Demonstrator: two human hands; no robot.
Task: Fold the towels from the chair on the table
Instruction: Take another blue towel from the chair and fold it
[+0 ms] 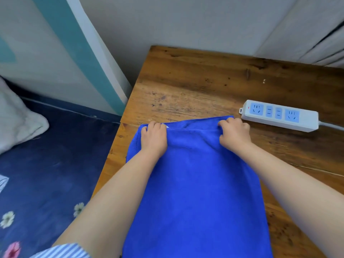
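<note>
A bright blue towel lies lengthwise on the wooden table, reaching from the near edge to the table's middle. Its upper layer ends just short of the far edge, where a lower layer and a small white tag show. My left hand grips the far left corner of the upper layer, fingers curled over the edge. My right hand grips the far right corner the same way. Both forearms stretch out over the towel's sides. No chair or other towel is in view.
A white power strip with blue sockets lies on the table right of the towel, its cable running off to the right. A bed with a dark blue flowered sheet and a white pillow stands left of the table. Walls close behind.
</note>
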